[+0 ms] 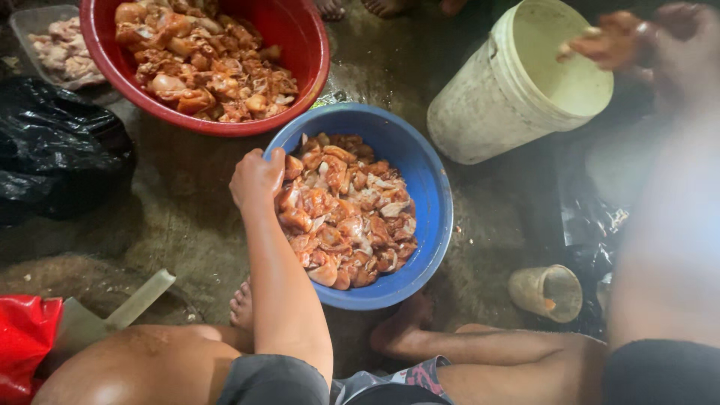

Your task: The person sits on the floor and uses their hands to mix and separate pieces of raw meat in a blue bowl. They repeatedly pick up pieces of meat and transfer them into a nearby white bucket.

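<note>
On wet concrete floor (187, 217), left hand (256, 178) fingers grip blue basin (431, 187) rim; right hand (637, 41) raised, fingers pinching meat (570, 51).

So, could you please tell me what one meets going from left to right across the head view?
Black plastic bag → red plastic basin of meat → blue plastic basin of meat → white plastic bucket → small grimy cup.

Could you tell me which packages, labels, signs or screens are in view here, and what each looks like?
No labels, signs or screens show.
Black plastic bag: left edge on the floor, crumpled, glossy.
Clear plastic tray: top left corner, shallow, holding pale meat.
Red plastic wrap: bottom left corner, shiny, bunched.
</note>
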